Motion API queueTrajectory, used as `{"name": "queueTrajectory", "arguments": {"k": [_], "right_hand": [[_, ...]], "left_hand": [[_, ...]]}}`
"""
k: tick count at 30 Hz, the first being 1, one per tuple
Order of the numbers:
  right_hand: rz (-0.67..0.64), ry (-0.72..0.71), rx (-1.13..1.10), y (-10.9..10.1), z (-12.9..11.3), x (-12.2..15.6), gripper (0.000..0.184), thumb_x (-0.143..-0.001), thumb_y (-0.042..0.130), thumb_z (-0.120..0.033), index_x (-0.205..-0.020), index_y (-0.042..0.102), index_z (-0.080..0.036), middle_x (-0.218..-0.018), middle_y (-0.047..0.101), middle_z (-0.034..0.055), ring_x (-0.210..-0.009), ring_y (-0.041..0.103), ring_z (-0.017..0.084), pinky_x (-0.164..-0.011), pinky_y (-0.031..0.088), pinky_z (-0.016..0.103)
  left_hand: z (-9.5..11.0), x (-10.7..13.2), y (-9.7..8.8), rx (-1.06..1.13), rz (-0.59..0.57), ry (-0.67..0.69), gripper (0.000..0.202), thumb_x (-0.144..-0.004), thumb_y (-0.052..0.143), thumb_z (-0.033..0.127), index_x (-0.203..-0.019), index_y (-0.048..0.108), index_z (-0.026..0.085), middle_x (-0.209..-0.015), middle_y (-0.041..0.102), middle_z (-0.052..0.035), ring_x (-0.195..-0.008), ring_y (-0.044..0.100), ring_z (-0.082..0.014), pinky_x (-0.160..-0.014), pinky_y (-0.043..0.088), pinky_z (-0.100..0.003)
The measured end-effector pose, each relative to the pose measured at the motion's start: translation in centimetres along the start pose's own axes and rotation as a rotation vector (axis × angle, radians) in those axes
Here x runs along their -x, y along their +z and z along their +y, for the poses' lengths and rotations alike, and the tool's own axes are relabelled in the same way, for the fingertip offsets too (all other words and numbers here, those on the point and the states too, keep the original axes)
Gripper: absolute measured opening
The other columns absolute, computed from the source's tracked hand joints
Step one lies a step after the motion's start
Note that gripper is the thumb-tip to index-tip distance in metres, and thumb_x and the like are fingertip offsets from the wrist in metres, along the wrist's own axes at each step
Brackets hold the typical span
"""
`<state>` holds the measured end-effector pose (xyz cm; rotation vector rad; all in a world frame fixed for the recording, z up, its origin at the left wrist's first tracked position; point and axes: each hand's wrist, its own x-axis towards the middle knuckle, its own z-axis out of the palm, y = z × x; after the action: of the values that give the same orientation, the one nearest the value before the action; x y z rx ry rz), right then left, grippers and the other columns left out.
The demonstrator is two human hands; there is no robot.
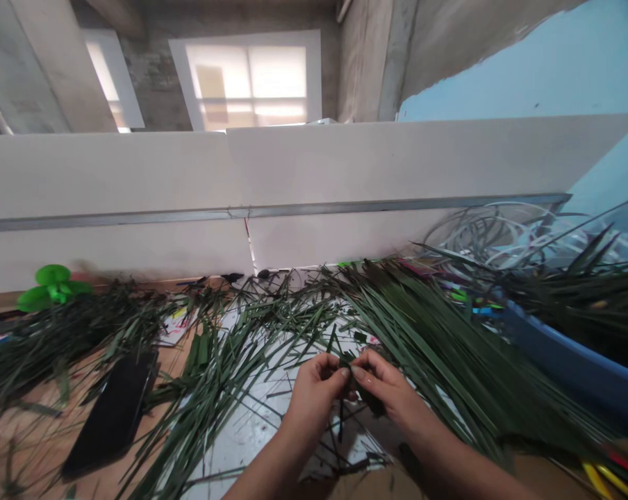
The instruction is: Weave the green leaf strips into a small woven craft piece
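Near the middle of the work surface, my left hand (315, 390) and my right hand (385, 383) meet, thumbs and fingertips pinched together. Between them is a small piece of dark green leaf strip (370, 398), gripped from both sides. Its short ends stick out above the fingertips and below the right hand. Fingers hide most of it, so I cannot tell its exact shape. Long green leaf strips (433, 333) lie in a thick bundle right of my hands. Narrower cut strips (225, 378) are heaped to the left.
A black phone (113, 413) lies on the left, near a green three-bladed fan (53, 288). On the right, a blue basin (564, 354) holds more leaves, with coiled pale tubing (481, 232) behind it. A white partition (314, 167) runs along the back.
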<state>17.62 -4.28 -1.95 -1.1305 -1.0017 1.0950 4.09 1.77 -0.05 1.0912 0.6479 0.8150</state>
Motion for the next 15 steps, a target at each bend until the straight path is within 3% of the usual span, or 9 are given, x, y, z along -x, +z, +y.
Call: {"name": "queueTrajectory", "arguments": {"k": [15], "right_hand": [[0.036, 0.010, -0.014, 0.31, -0.37, 0.10, 0.046, -0.071, 0.077, -0.062, -0.074, 0.058, -0.021, -0.069, 0.056, -0.0025, -0.068, 0.050, 0.015, -0.064, 0.040, 0.027]], "left_hand": [[0.18, 0.30, 0.48, 0.017, 0.034, -0.034, 0.050, -0.045, 0.091, 0.049, -0.063, 0.060, 0.015, -0.059, 0.057, 0.0034, -0.052, 0.054, -0.0103, -0.055, 0.050, -0.025]]}}
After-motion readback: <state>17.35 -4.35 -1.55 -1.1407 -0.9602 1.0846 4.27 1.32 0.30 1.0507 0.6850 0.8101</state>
